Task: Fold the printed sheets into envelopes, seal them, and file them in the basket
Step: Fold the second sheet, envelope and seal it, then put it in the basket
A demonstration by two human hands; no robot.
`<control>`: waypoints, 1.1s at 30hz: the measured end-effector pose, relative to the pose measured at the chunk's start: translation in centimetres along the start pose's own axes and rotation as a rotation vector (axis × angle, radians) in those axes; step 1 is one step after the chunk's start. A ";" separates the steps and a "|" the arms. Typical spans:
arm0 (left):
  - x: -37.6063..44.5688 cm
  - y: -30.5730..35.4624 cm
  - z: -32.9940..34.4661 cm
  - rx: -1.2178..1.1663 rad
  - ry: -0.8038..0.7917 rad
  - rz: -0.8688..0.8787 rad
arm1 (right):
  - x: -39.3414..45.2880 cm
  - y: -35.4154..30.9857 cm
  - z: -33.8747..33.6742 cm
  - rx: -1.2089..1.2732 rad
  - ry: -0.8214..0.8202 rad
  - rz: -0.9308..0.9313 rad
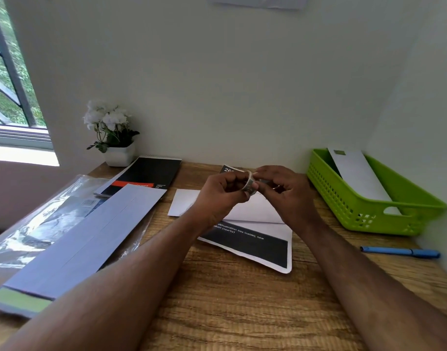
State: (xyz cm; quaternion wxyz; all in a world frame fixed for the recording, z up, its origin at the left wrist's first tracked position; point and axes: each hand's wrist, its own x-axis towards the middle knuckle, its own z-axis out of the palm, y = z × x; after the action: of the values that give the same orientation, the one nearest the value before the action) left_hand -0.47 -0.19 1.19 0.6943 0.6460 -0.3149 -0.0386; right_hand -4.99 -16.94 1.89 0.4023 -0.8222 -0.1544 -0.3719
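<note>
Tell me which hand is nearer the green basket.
Right. The right hand is raised over the desk just left of the green basket, picking at the tape roll. The left hand holds that roll from the far side, further from the basket.

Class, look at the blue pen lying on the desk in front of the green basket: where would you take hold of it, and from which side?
Pinch the blue pen across the middle of its barrel, coming from above. It lies flat on the wooden desk, running left to right, with bare wood on both long sides, so fingers probably fit either side. The green basket sits behind it.
</note>
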 end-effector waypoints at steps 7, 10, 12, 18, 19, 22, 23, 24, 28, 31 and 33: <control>0.2 -0.4 0.0 0.075 0.033 0.017 | 0.0 0.0 0.4 -0.122 0.049 -0.054; 0.2 -0.6 0.0 0.087 0.039 -0.008 | 0.0 -0.2 0.4 -0.094 0.043 -0.042; 0.1 -0.5 0.1 0.089 0.049 -0.013 | 0.0 -0.3 0.5 -0.115 0.025 -0.071; 0.2 0.0 -0.2 0.011 0.083 -0.041 | -0.3 -0.5 0.6 -0.275 -0.063 -0.247; 0.3 -0.1 -0.3 -0.001 0.096 -0.055 | -0.3 -0.5 0.6 -0.299 -0.076 -0.269; 0.6 0.0 -0.8 -0.087 0.151 -0.125 | -0.3 -0.7 0.7 -0.324 -0.103 -0.304; 0.7 0.0 -0.9 -0.129 0.166 -0.146 | -0.3 -0.8 0.7 -0.320 -0.108 -0.303; 0.8 0.2 -1.0 -0.177 0.188 -0.158 | -0.3 -0.9 0.7 -0.305 -0.108 -0.290; 0.8 0.7 -2.2 0.039 0.373 -0.151 | -0.4 -0.8 0.7 -0.132 -0.059 -0.072; 1.0 -0.5 -4.0 0.611 0.359 -0.001 | -0.3 -0.2 0.7 0.001 -0.033 0.102; 1.2 -1.0 -4.7 0.819 0.345 0.010 | -0.3 0.1 0.6 0.084 -0.030 0.196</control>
State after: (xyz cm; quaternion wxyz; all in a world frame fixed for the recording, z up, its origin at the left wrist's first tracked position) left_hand 3.13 3.20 0.84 0.4239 0.8632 -0.1869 0.2009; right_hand -4.85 -16.52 1.37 0.4684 -0.8213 -0.0945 -0.3118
